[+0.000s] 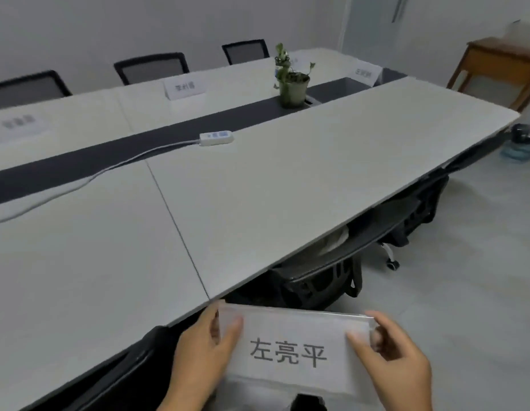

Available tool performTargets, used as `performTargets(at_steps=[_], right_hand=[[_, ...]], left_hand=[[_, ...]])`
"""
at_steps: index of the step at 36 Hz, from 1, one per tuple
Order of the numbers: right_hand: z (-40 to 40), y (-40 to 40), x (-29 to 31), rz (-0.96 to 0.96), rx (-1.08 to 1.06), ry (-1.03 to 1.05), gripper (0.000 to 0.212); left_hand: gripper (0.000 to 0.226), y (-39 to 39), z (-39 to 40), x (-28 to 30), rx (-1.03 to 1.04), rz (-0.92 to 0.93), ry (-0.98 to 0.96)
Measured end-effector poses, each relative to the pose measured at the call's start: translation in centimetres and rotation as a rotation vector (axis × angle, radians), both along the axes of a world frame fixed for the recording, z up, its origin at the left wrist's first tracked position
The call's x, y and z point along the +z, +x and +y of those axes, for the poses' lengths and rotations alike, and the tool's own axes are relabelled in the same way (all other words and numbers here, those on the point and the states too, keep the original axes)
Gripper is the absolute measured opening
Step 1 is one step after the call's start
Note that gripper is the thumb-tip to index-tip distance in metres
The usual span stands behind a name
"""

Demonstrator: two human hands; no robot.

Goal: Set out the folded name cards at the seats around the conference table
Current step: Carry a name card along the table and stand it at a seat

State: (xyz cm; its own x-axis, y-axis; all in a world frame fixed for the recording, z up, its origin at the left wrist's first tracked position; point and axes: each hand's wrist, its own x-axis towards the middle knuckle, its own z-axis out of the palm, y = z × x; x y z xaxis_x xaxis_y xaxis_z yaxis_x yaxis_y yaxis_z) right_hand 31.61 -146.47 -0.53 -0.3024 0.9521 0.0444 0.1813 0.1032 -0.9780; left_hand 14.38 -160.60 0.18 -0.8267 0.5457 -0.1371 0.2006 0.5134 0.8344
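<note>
Both-handed, the left hand (pixel 198 354) and right hand (pixel 397 360) pinch a white name card (pixel 290 348) printed 左亮平, fingers at its ends.

Held name card (pixel 290 351): three printed black characters, 左亮平. The far cards (pixel 185 89) on the table (pixel 287 179) carry printed characters too blurred to read. Power strip (pixel 216 138): markings illegible.
</note>
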Motion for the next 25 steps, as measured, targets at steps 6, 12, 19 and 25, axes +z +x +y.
performTargets(at_steps=[6, 12, 19, 25], right_hand=[[5.1, -6.8, 4.1, 0.055, 0.361, -0.011, 0.040], [7.9, -12.9, 4.1, 0.033, 0.603, -0.039, 0.037], [11.5, -20.2, 2.5, -0.139, 0.732, -0.024, 0.034], [14.8, -27.5, -0.5, -0.275, 0.678, -0.032, 0.047]], left_hand=[[0.015, -2.0, 2.7, 3.1, 0.379, 0.170, 0.105], [0.016, -4.5, 3.7, 3.6, 0.631, 0.194, 0.144], [0.028, -9.2, 6.2, 1.8, 0.681, 0.094, 0.070], [0.030, -17.5, 8.7, -0.7, 0.500, -0.031, -0.048]])
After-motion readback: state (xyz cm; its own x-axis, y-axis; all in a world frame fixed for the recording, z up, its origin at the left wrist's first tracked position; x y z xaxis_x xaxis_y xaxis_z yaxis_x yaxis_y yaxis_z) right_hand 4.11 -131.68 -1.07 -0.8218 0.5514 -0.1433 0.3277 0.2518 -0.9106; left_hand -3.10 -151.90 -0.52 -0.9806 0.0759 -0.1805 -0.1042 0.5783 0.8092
